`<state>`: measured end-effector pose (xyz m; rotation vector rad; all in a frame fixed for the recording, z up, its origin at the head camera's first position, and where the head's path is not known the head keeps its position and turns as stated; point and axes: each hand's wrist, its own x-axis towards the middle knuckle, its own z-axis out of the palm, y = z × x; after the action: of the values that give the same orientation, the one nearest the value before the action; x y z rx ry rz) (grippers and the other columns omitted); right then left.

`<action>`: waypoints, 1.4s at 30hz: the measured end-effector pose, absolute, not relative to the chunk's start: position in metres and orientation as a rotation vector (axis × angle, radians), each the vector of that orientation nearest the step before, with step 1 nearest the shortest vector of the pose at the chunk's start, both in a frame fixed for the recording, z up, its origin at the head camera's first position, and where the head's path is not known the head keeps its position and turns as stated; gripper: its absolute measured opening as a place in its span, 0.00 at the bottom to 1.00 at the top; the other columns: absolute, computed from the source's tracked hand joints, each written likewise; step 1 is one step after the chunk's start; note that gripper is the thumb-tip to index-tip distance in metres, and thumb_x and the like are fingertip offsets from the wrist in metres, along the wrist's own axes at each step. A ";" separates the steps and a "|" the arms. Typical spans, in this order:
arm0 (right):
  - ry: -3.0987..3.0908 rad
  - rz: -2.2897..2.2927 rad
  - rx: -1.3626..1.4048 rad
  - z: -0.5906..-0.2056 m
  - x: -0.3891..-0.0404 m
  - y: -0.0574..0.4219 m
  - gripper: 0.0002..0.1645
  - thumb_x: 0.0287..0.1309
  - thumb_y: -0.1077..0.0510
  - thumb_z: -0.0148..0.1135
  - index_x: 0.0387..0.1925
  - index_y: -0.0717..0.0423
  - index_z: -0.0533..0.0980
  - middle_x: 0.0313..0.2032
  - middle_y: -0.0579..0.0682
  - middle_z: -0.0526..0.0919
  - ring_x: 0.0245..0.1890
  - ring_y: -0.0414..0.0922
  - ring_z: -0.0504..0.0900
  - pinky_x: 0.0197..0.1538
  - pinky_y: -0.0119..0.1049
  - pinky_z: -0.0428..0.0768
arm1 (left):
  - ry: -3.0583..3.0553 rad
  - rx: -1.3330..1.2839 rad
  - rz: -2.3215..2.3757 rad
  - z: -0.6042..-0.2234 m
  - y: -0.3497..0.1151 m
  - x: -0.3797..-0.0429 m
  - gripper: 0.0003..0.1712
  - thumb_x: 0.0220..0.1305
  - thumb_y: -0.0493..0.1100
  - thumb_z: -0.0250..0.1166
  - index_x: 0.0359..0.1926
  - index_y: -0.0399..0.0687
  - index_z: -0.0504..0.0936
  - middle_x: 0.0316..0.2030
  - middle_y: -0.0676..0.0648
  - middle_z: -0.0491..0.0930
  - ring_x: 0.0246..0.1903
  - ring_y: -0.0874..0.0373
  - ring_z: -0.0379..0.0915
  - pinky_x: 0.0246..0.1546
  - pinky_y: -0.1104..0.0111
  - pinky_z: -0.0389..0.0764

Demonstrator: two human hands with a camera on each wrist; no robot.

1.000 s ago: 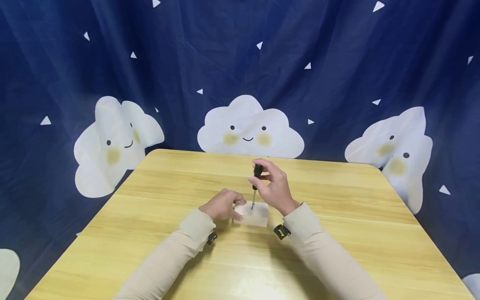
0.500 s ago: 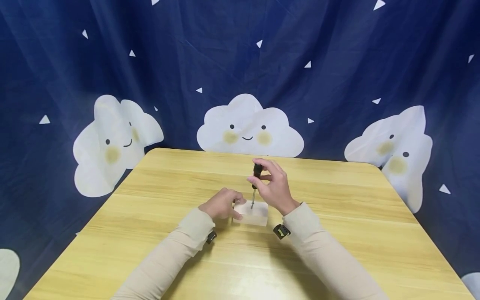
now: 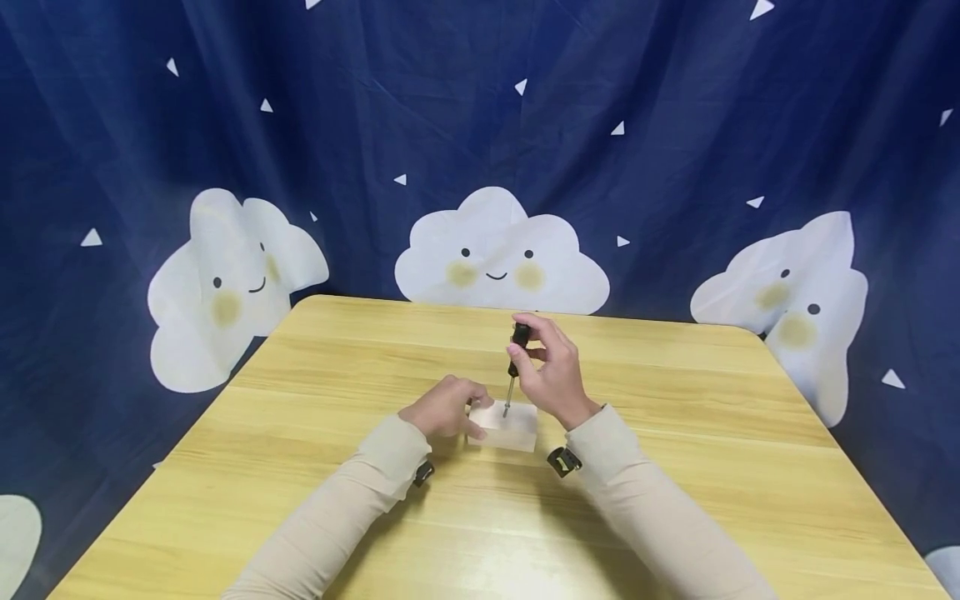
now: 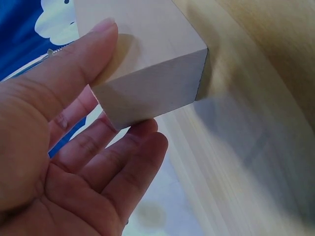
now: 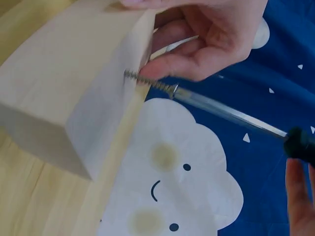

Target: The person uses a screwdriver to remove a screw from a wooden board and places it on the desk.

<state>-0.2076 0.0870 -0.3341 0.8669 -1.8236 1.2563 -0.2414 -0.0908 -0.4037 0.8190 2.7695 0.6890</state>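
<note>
A pale wooden block (image 3: 516,437) rests on the table, its left end gripped by my left hand (image 3: 442,408). In the left wrist view the thumb lies along one face, with fingers curled against the other side. My right hand (image 3: 555,375) holds a screwdriver (image 3: 512,371) by its black handle, nearly upright above the block and leaning a little right. At the end of its metal shaft (image 5: 229,113) is a threaded screw (image 5: 152,83), whose point meets the block's top face. Most of the thread shows outside the wood.
The wood-grain table (image 3: 337,358) extends around the block on every side. Behind it hangs a dark blue curtain (image 3: 465,108) with white clouds and small triangles. Each wrist carries a small black device (image 3: 564,462) near the cuff.
The screwdriver's handle has tipped slightly to the right, and the right hand's fingers have shifted with it. The left hand and the block have stayed in place.
</note>
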 end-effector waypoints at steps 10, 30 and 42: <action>-1.853 1.279 0.887 -0.333 -0.209 0.086 0.21 0.48 0.83 0.62 0.47 0.77 0.73 0.36 0.69 0.76 0.28 0.59 0.82 0.26 0.44 0.84 | 2.769 0.829 0.694 -0.403 -0.092 -0.241 0.28 0.44 0.43 0.80 0.48 0.42 0.83 0.47 0.46 0.83 0.48 0.52 0.78 0.53 0.63 0.77; -1.850 1.239 0.861 -0.343 -0.210 0.085 0.24 0.46 0.84 0.62 0.48 0.78 0.70 0.36 0.70 0.75 0.29 0.60 0.79 0.27 0.47 0.84 | 2.767 0.791 0.675 -0.405 -0.092 -0.237 0.27 0.44 0.44 0.79 0.48 0.43 0.83 0.47 0.46 0.83 0.50 0.52 0.77 0.53 0.62 0.76; -1.885 1.238 0.787 -0.363 -0.233 0.096 0.23 0.53 0.73 0.67 0.52 0.64 0.75 0.38 0.60 0.77 0.33 0.53 0.81 0.29 0.38 0.84 | 2.772 0.790 0.675 -0.403 -0.090 -0.240 0.27 0.45 0.43 0.79 0.48 0.43 0.83 0.48 0.46 0.83 0.50 0.52 0.77 0.54 0.63 0.76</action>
<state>-0.2333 0.0958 -0.3627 0.7870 -1.8850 1.2379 -0.2404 -0.0902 -0.4030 0.7899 2.7723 0.6754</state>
